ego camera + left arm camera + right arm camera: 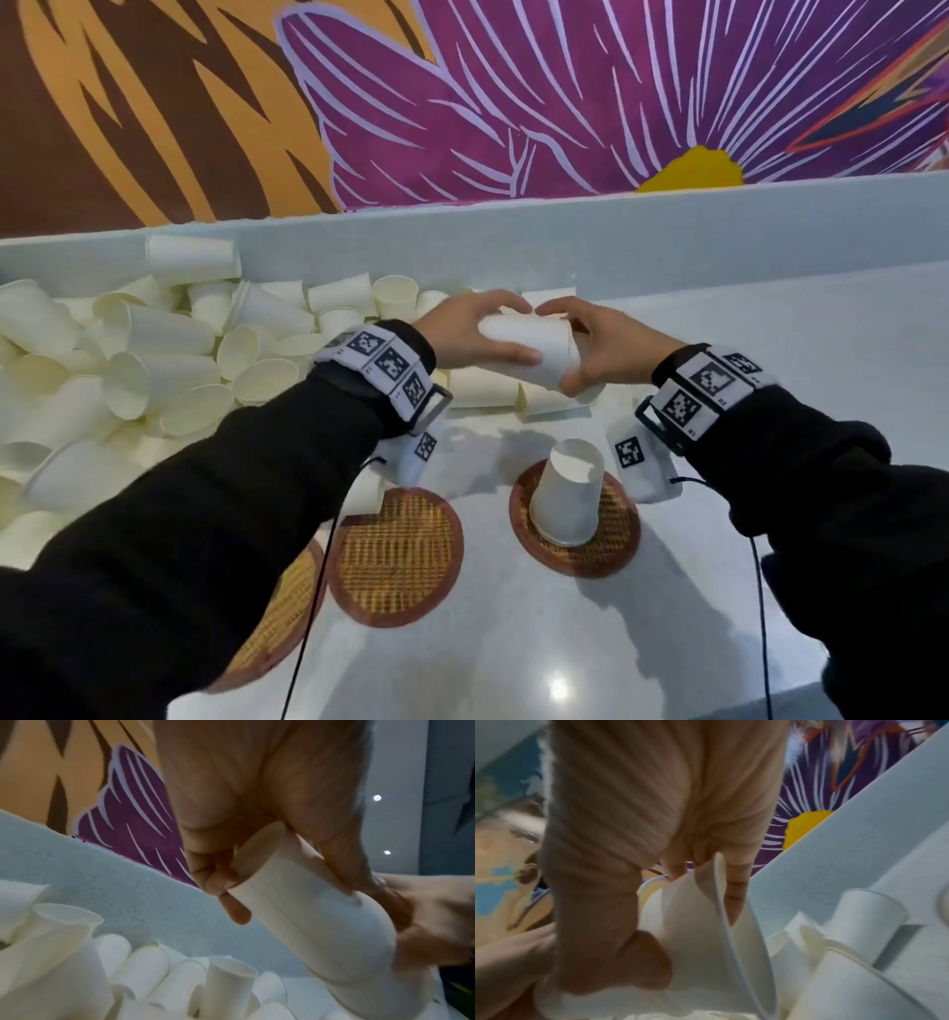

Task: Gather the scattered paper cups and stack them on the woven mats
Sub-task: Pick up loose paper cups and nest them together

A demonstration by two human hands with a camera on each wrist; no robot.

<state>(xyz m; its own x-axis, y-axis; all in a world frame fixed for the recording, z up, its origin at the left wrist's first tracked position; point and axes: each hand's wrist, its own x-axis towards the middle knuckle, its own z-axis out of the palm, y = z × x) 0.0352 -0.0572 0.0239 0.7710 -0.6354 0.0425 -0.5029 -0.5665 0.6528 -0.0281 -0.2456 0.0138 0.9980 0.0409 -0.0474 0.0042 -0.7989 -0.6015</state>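
Observation:
A white paper cup (524, 342) lies sideways in the air between both hands, base to the left, above the table's back edge. My left hand (495, 329) grips its base end, fingers over the top and thumb below (290, 882). My right hand (570, 349) pinches its rim end (693, 931). Whether a second cup is nested inside the cup (321, 923) I cannot tell. Another cup (567, 493) stands upside down on the right woven mat (619, 534). The middle woven mat (395, 555) is bare. A third mat (287, 601) shows partly under my left sleeve.
A big pile of loose paper cups (154, 360) covers the table's left side and back (154, 973), and a few cups (488, 388) lie under my hands. A low grey wall (667, 231) runs behind. Cables hang from both wrists.

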